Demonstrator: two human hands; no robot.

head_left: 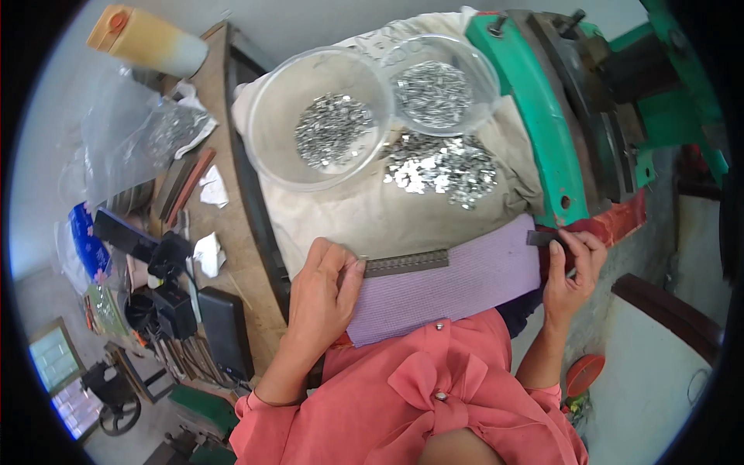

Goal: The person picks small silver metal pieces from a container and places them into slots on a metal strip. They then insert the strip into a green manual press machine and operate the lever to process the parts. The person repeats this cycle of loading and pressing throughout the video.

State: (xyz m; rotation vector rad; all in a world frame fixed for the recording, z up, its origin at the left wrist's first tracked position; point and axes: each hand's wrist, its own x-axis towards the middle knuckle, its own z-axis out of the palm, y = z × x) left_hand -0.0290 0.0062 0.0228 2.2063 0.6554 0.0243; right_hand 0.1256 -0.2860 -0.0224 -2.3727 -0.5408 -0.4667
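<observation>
A dark grey bar with a row of small notches (407,263) lies on a purple ribbed cloth (465,291) in front of me. My left hand (324,291) pinches the bar's left end between thumb and fingers; a tiny shiny bit shows at the fingertips, too small to name. At the cloth's right end, my right hand (573,267) grips a short dark flat block (539,238) between thumb and fingers. Beyond the bar, a loose heap of small shiny metal pieces (442,169) rests on a beige cloth (325,213).
Two clear round tubs, a larger one (260,147) and a smaller one (490,81), hold more metal pieces. A green machine (554,163) stands at the right. The wooden table (252,291) at left carries a black case (225,329), a phone (126,232) and a plastic bag (116,147).
</observation>
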